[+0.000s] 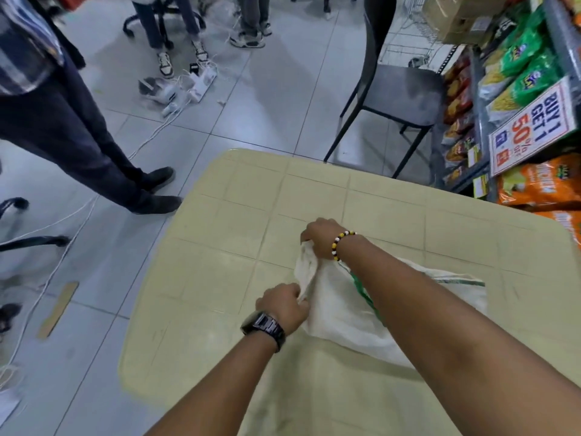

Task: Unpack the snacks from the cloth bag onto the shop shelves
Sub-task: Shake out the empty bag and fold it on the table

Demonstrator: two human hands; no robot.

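Bright, even overhead light is being cast; soft glare is being reflected off the floor tiles (pixel 283 73). Frame edges are being bowed by wide-angle distortion and slightly blurred.

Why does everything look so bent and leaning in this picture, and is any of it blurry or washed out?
Head view: the wide-angle lens tips the snack shelves and the sale sign steeply. Head view: the glossy floor tiles carry pale glare. Head view: the picture is soft toward its margins, while the left hand and right hand gripping the cloth bag are fairly clear.
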